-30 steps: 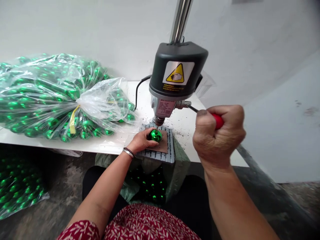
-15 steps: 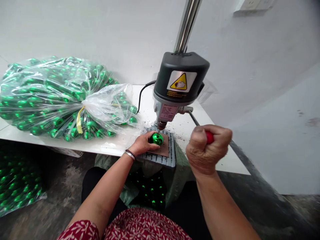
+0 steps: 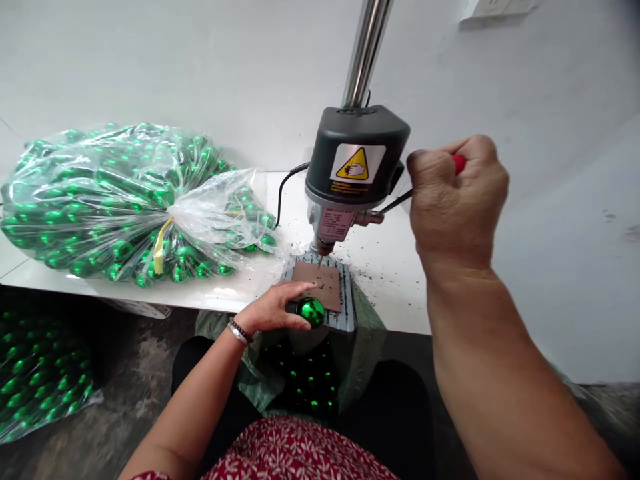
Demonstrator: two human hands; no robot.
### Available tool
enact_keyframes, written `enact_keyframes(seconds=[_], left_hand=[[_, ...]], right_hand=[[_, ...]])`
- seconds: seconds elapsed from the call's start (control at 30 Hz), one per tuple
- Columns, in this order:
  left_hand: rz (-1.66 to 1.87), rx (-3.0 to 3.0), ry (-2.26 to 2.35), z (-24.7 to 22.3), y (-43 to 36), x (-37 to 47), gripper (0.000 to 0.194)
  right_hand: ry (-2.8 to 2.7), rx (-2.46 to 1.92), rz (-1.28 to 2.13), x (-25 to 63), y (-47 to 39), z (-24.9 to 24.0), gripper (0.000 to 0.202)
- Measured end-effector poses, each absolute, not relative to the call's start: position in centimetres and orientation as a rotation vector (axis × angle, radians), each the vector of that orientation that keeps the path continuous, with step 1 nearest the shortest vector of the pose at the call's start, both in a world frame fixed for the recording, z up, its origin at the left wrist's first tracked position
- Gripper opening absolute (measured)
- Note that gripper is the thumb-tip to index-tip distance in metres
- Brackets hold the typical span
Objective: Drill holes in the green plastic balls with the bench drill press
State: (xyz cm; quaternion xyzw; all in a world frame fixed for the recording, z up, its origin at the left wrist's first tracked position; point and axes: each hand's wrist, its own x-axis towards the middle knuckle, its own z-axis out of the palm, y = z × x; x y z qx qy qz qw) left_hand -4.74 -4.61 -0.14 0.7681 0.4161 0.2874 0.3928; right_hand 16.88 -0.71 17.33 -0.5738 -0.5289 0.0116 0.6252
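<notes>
Near the front edge of the drill press base [image 3: 345, 320], my left hand [image 3: 273, 308] has a shiny green ball [image 3: 311, 311] between its thumb and fingers. The index finger is stretched out over a brown board [image 3: 327, 287] on the base. A dark spot shows on the ball. My right hand [image 3: 460, 200] is a fist around the red knob [image 3: 459, 163] of the feed lever [image 3: 397, 201], raised to the right of the drill press head [image 3: 357, 157]. The thin drill bit [image 3: 320, 261] hangs above the board, apart from the ball.
A big clear bag of green balls [image 3: 100, 200], tied with yellow tape, lies on the white table [image 3: 400, 293] at left. Below the base, an open green sack [image 3: 367, 320] holds more balls. Another bag [image 3: 45, 367] stands on the floor. Dark shavings litter the tabletop.
The green ball has come out from under the bit towards me with my left hand. My right hand has risen with the lever, and the bit now stands free above the board.
</notes>
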Motion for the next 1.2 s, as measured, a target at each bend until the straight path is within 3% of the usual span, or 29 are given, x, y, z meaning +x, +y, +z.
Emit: enact_keyframes(seconds=[0.1, 0.17, 0.27, 0.37, 0.63, 0.87, 1.07, 1.2], left_hand=[[0.897, 1.866, 1.231, 0.6, -4.1, -6.5, 0.038], [0.903, 1.909, 1.508, 1.1, -2.7, -7.4, 0.030], [0.536, 2.111, 1.983, 1.8, 0.7, -7.9, 0.036], [0.219, 2.194, 2.120, 2.0, 4.3, -7.5, 0.043], [0.153, 2.147, 2.214, -0.2, 6.2, -6.4, 0.047], [0.751, 2.044, 2.362, -2.2, 0.2, -5.5, 0.056], [0.962, 2.080, 2.365, -0.2, -4.8, -6.2, 0.052], [1.381, 1.814, 1.974, 2.0, -6.8, -5.7, 0.057]], right_hand=[[-1.206, -1.318, 0.039, 16.9, -0.8, 17.4, 0.023], [-1.194, -1.320, 0.056, 16.8, -0.8, 17.5, 0.024], [-1.188, -1.308, 0.061, 16.9, -0.8, 17.5, 0.024], [-1.200, -1.279, 0.052, 17.1, -0.6, 17.2, 0.023], [-1.247, -1.240, 0.022, 17.3, -0.6, 17.0, 0.023], [-1.218, -1.157, 0.052, 17.1, -0.7, 17.1, 0.025], [-1.192, -1.210, 0.106, 17.0, -0.7, 17.2, 0.025], [-1.185, -1.196, 0.119, 16.9, -0.7, 17.1, 0.025]])
